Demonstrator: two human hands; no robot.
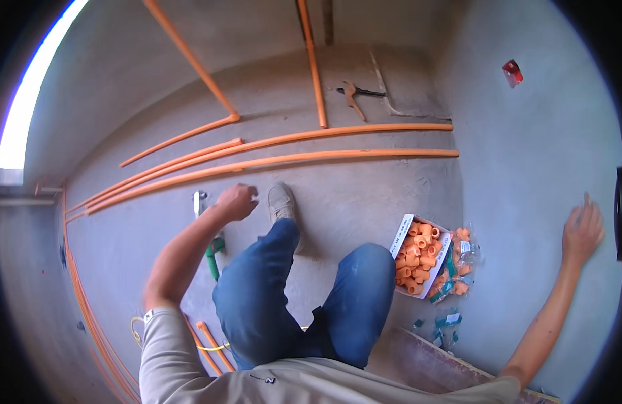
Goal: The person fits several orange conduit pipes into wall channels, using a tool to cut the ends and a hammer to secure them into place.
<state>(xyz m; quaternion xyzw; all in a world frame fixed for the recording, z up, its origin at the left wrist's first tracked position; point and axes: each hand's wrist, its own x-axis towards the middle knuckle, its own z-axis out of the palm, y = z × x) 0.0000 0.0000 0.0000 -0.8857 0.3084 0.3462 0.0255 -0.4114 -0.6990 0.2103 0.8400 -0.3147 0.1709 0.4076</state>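
Concrete floor [365,195] carries orange pipes [290,160], grey walls [526,168].

A green-handled tool [214,258] with a silvery metal head lies on the grey concrete floor, partly hidden behind the forearm.

Open concrete floor [365,195] is left between the long orange pipes [290,160] and the box of orange fittings [418,254]; passage rightward is blocked by the wall [526,168], leftward by a green-handled tool [214,252].
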